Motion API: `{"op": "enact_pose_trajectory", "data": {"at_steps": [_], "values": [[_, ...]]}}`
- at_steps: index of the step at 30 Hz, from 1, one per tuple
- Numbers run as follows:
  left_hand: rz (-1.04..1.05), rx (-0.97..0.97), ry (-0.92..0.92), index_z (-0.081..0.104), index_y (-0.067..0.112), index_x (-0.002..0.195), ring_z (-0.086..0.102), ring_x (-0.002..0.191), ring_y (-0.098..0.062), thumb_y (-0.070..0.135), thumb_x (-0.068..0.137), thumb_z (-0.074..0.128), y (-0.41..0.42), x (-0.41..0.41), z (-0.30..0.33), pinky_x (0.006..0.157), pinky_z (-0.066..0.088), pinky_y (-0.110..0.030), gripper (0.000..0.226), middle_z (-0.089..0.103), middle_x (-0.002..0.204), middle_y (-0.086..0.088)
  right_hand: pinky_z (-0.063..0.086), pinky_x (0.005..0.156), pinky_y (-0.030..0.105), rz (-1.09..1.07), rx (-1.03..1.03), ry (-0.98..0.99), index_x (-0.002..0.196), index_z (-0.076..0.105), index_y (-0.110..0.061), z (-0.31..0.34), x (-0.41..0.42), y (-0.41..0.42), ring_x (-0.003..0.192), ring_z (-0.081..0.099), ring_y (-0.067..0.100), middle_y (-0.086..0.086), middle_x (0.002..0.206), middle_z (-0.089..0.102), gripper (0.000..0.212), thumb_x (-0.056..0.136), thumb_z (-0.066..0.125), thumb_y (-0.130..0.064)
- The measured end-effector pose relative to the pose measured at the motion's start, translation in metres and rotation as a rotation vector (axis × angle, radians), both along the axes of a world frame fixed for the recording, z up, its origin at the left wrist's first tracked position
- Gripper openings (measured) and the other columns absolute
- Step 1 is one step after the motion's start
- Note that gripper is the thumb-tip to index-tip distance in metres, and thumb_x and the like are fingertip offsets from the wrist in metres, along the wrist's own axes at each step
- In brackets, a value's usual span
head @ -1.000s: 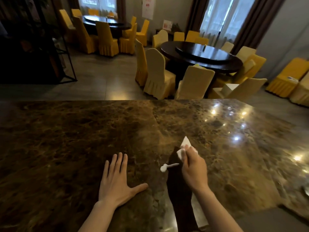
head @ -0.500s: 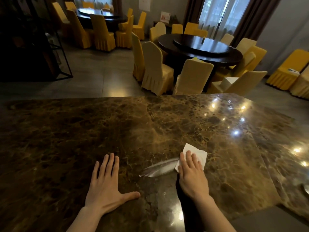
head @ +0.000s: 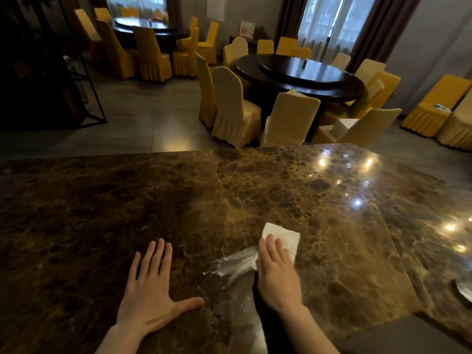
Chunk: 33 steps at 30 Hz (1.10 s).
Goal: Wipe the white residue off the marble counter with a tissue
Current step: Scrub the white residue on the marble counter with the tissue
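Right, we are looking down at the marble counter [head: 178, 200], brown and veined, with ceiling lights glinting off its polished top. Our right hand [head: 277, 274] lies palm down on a white tissue [head: 283, 237], fingers straight and close together, pressing it flat against the stone rather than pinching it; the far edge of the tissue pokes out beyond the fingertips. Just left of the tissue, touching its edge, we see the white residue [head: 233, 264], smeared out in a streaky fan across the marble. On the other side of the residue, and clear of it, our left hand [head: 150, 290] rests flat on the bare stone, fingers spread wide and thumb thrown out toward the smear, holding nothing at all. Beyond the counter's far edge sits a dark round table [head: 301, 75] ringed by yellow-covered chairs [head: 235, 108], with a second such table [head: 150, 28] farther back to the left.
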<state>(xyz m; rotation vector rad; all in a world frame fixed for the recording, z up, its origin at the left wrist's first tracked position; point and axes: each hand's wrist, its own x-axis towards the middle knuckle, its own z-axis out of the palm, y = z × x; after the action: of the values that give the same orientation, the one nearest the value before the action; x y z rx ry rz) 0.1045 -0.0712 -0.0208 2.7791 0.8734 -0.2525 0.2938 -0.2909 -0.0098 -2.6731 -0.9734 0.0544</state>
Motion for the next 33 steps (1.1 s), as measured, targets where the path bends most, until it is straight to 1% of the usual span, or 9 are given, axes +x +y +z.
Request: {"op": "enact_pose_trajectory", "data": {"at_steps": [3, 5, 7, 10, 14, 22, 26, 30, 33], "values": [[-0.003, 0.001, -0.01, -0.038, 0.022, 0.152, -0.045, 0.149, -0.016, 0.12, 0.046, 0.008, 0.0, -0.001, 0.0, 0.13, -0.018, -0.05, 0.152, -0.047, 0.162, 0.002, 0.031, 0.118, 0.032, 0.252, 0.178, 0.077, 0.143, 0.051, -0.026, 0.005, -0.033, 0.018, 0.145, 0.034, 0.015, -0.005, 0.153, 0.046, 0.048, 0.096, 0.055, -0.018], [-0.004, -0.008, -0.022, -0.037, 0.023, 0.153, -0.045, 0.149, -0.015, 0.12, 0.046, 0.009, 0.001, -0.001, 0.001, 0.13, -0.019, -0.05, 0.151, -0.047, 0.161, 0.003, 0.053, 0.094, 0.028, 0.272, 0.354, 0.158, 0.117, 0.07, -0.03, 0.016, -0.04, 0.021, 0.113, 0.062, 0.006, -0.014, 0.118, 0.071, 0.029, 0.091, 0.064, -0.02], [0.0, -0.01, -0.039, -0.036, 0.023, 0.153, -0.045, 0.149, -0.015, 0.12, 0.046, 0.01, 0.001, -0.001, 0.001, 0.129, -0.02, -0.049, 0.151, -0.046, 0.161, 0.004, 0.055, 0.071, 0.022, 0.066, 0.564, 0.297, 0.097, 0.075, -0.029, 0.032, -0.025, 0.019, 0.084, 0.068, 0.0, -0.015, 0.089, 0.075, 0.017, 0.086, 0.073, -0.016], [0.001, -0.008, -0.066, -0.033, 0.023, 0.155, -0.042, 0.15, -0.015, 0.12, 0.047, 0.012, 0.0, -0.002, 0.001, 0.13, -0.019, -0.05, 0.152, -0.043, 0.163, 0.004, 0.055, 0.064, 0.025, -0.298, 0.771, 0.327, 0.082, 0.073, -0.027, 0.05, 0.019, 0.005, 0.071, 0.067, 0.004, -0.009, 0.075, 0.073, 0.012, 0.081, 0.081, -0.018], [0.01, 0.0, -0.101, -0.029, 0.022, 0.156, -0.038, 0.152, -0.015, 0.12, 0.048, 0.016, 0.0, -0.002, -0.001, 0.13, -0.017, -0.05, 0.152, -0.038, 0.166, 0.004, 0.055, 0.078, 0.037, -0.462, 0.607, 0.149, 0.09, 0.075, -0.018, 0.046, 0.058, -0.014, 0.082, 0.067, 0.016, -0.002, 0.086, 0.072, 0.007, 0.085, 0.076, -0.013], [0.021, 0.003, -0.119, -0.027, 0.024, 0.157, -0.037, 0.153, -0.014, 0.12, 0.048, 0.017, 0.0, -0.002, -0.004, 0.13, -0.017, -0.049, 0.152, -0.037, 0.166, 0.005, 0.021, 0.12, 0.029, 0.186, 0.116, 0.023, 0.145, 0.049, -0.015, -0.001, 0.023, -0.016, 0.148, 0.03, 0.016, -0.002, 0.156, 0.04, 0.057, 0.091, 0.059, 0.0], [0.021, 0.006, -0.113, -0.03, 0.024, 0.156, -0.039, 0.152, -0.014, 0.12, 0.048, 0.015, 0.0, -0.001, -0.003, 0.13, -0.019, -0.048, 0.151, -0.039, 0.165, 0.005, 0.033, 0.115, 0.029, 0.395, 0.125, -0.008, 0.143, 0.052, -0.027, 0.003, 0.019, -0.021, 0.144, 0.031, 0.006, -0.013, 0.152, 0.043, 0.061, 0.088, 0.066, -0.004], [0.016, 0.004, -0.112, -0.029, 0.024, 0.156, -0.038, 0.153, -0.015, 0.12, 0.048, 0.015, 0.0, -0.002, -0.002, 0.13, -0.019, -0.048, 0.152, -0.038, 0.165, 0.004, 0.048, 0.104, 0.041, 0.019, 0.238, -0.092, 0.121, 0.071, -0.012, 0.009, 0.043, -0.036, 0.126, 0.059, 0.025, 0.005, 0.127, 0.069, 0.042, 0.082, 0.073, 0.004], [0.025, -0.003, -0.131, -0.027, 0.024, 0.158, -0.036, 0.153, -0.015, 0.12, 0.048, 0.016, 0.0, -0.001, -0.003, 0.13, -0.018, -0.048, 0.152, -0.035, 0.167, 0.004, 0.054, 0.092, 0.039, 0.01, 0.225, -0.161, 0.107, 0.075, -0.014, 0.004, 0.019, -0.022, 0.111, 0.065, 0.026, 0.004, 0.115, 0.074, 0.034, 0.077, 0.079, 0.0]]}}
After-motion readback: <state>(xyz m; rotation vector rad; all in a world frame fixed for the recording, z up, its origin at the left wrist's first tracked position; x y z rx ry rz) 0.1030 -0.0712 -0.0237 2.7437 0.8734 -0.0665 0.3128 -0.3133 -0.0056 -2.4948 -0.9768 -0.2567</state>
